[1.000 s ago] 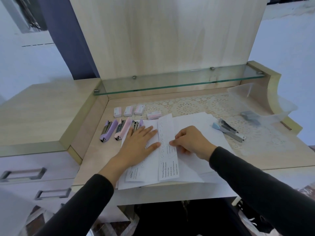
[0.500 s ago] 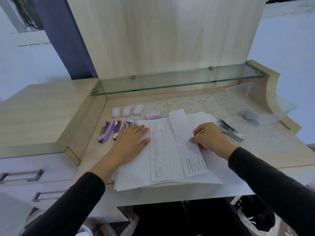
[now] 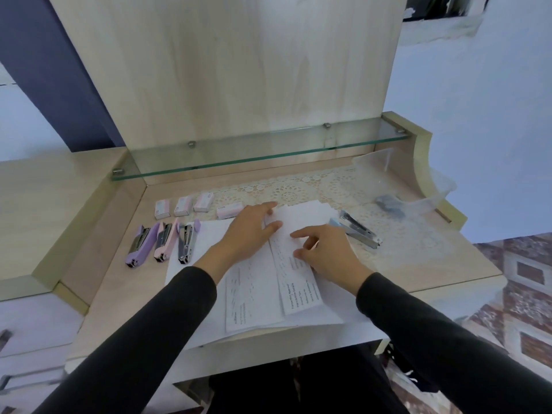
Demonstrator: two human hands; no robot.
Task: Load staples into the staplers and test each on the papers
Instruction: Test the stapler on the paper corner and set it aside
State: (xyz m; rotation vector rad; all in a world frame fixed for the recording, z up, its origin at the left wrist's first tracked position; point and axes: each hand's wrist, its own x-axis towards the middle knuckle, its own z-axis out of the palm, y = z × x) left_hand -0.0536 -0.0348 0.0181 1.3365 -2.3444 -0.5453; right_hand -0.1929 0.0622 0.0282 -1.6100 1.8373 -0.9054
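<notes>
The papers [image 3: 254, 297] lie spread near the front edge of the worktop [image 3: 119, 282]. The left hand [image 3: 249, 233] rests flat on them, its grip open with fingers straight. The right hand [image 3: 327, 253] sits just beside it, grip also open, index and thumb touching a narrow printed sheet [image 3: 298, 282] that lies on top of the pile. Left of the papers three staplers [image 3: 164, 242] lie side by side, with four staple boxes [image 3: 182, 205] behind them. A blue stapler [image 3: 357, 230] lies swung open to the right, on a lace mat [image 3: 298, 186].
</notes>
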